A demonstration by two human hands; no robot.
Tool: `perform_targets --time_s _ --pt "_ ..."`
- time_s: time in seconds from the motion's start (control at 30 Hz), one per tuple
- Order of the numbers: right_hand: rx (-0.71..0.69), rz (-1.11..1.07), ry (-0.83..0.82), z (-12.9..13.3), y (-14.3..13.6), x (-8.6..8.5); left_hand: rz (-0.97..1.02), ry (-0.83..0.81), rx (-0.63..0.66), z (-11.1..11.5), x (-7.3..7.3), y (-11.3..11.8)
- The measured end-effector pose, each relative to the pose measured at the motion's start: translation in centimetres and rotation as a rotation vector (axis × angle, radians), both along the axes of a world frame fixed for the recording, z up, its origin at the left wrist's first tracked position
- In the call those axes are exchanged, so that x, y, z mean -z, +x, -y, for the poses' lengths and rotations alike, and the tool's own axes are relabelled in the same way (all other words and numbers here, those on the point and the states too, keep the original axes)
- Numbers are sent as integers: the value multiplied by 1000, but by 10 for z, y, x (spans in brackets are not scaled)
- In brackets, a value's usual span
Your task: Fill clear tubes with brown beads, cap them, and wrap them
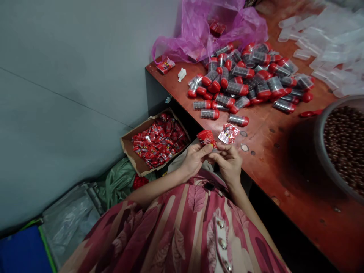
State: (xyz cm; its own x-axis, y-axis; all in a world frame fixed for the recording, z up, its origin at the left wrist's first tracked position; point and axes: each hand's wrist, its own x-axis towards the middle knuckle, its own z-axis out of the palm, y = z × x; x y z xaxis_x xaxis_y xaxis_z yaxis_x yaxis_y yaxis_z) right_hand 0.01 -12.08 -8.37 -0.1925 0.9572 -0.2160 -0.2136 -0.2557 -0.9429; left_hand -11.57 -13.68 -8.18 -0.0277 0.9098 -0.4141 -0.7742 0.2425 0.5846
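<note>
Near the table's front edge, my left hand [196,155] is closed around a red printed wrapper sleeve [206,138]. Close against it, my right hand [227,161] has its thumb and fingers pinched at the lower end of the wrapper; part of a clear tube seems to show there, but the fingers hide most of it. Just beyond the hands lies a small stack of flat red and silver wrappers [228,133]. Farther back is a heap of clear tubes with red caps [239,89], filled with dark balls.
A cardboard box [136,163] of red wrapped pieces stands below the table at left. On the red table [256,151] are a purple plastic bag [196,22], many clear tubes [327,41] and a tub [320,140] of brown balls. A grey wall rises at left.
</note>
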Motion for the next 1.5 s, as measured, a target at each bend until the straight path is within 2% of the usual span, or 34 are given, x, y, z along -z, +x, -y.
perform_targets --time_s 0.13,0.17,0.23,0.3,0.37,0.47,0.57,0.67,0.77,0.93,1.0,1.1,1.2,1.37,1.43,1.5 --pt "2 58 32 -3 12 -8 29 -81 -350 1 1 -30" --pt "34 82 48 -5 18 -10 20 -114 -387 2 4 -35" --pt "115 144 82 -9 31 -12 -56 -174 -320 1 10 -35" --pt "203 213 108 -13 44 -12 -286 -110 -152 -7 15 -25" --pt "257 266 113 -17 55 -12 -665 118 25 -22 18 -10" --pt "246 286 89 -18 64 -13 -1278 466 224 -54 24 9" --pt "206 292 76 -18 65 -12 -1668 557 298 -76 33 19" --pt "170 305 72 -21 65 -10 -1777 570 254 -82 43 22" --pt "188 350 80 -30 63 -4 -1744 563 183 -79 44 24" --pt "258 338 195 -52 55 4 -1690 678 113 -74 33 31" --pt "269 296 184 -59 52 5 -1685 726 115 -73 28 33" --pt "303 239 137 -66 48 4 -1632 692 96 -74 25 31" --pt "299 205 93 -70 44 3 -1392 528 31 -75 24 25" --pt "245 244 115 -74 38 4 -822 212 223 -73 22 10" --pt "244 434 178 -74 40 6 -622 104 187 -70 21 2" --pt "191 783 272 -75 45 6 -509 17 122 -67 21 -5"
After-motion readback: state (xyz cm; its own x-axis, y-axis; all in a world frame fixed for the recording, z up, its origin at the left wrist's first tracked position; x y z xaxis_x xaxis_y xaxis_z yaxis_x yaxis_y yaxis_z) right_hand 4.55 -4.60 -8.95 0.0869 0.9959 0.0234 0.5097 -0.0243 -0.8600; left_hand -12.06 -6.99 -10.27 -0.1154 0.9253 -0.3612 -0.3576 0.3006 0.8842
